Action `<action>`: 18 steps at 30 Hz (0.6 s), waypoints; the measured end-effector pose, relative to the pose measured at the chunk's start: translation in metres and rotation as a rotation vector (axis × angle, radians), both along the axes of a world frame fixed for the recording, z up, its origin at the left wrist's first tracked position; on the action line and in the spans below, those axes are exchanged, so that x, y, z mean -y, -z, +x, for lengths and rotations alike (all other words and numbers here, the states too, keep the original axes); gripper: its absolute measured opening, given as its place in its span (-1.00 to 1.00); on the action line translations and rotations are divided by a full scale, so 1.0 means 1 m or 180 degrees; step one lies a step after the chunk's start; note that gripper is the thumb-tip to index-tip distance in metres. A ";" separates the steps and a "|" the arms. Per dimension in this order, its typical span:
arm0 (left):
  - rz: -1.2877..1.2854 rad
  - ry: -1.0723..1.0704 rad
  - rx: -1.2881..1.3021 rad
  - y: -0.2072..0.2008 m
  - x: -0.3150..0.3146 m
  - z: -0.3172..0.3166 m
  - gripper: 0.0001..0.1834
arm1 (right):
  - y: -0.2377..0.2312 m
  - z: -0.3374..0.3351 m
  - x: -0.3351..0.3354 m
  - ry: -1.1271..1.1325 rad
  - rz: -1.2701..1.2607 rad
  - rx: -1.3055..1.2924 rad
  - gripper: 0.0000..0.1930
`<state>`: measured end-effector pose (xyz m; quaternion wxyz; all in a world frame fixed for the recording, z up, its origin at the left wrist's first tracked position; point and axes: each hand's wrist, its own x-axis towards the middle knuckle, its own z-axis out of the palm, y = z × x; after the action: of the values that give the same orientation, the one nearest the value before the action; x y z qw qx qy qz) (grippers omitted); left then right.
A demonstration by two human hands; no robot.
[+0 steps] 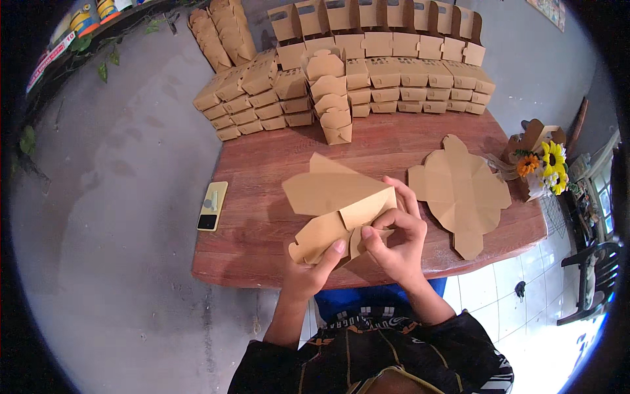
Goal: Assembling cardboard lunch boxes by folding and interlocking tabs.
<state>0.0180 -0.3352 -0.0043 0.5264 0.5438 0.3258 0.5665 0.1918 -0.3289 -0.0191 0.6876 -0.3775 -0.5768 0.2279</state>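
Observation:
Between my hands, above the table's near edge, is a partly folded brown cardboard box, tilted, with its flaps standing apart. My left hand grips its lower left part, the thumb lying on a panel. On the other end, my right hand is closed, thumb and bent index finger pinching a flap near a fold while another finger reaches along the upper corner. Some of the fingers are hidden behind the cardboard. A flat, unfolded cardboard blank with rounded sides lies to the right on the table.
Stacks of folded cardboard boxes line the back of the wooden table. Nested open boxes stand at the middle. A yellow phone lies at the left edge, artificial flowers are at the right, and a dark chair stands beyond.

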 end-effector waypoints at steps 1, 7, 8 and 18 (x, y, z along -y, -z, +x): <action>-0.0035 0.0033 -0.0047 0.000 0.000 0.001 -0.65 | 0.000 0.000 0.001 -0.0059 -0.0048 0.0059 -0.83; 0.0199 -0.0190 -0.0479 0.004 0.004 0.004 -0.69 | 0.004 -0.003 0.002 -0.0399 -0.0295 -0.0711 -0.41; 0.0545 -0.0236 -0.0711 0.006 0.004 0.003 -0.73 | 0.004 -0.001 0.002 -0.0603 -0.0377 -0.0938 -0.24; 0.0586 0.2139 -0.1234 0.028 -0.033 -0.063 -0.08 | 0.005 0.042 0.005 -0.1649 -0.0456 -0.0613 -0.02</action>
<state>-0.0446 -0.3022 -0.0323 0.5602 0.7619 0.1710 0.2764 0.2335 -0.3335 -0.0244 0.6297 -0.2417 -0.5685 0.4710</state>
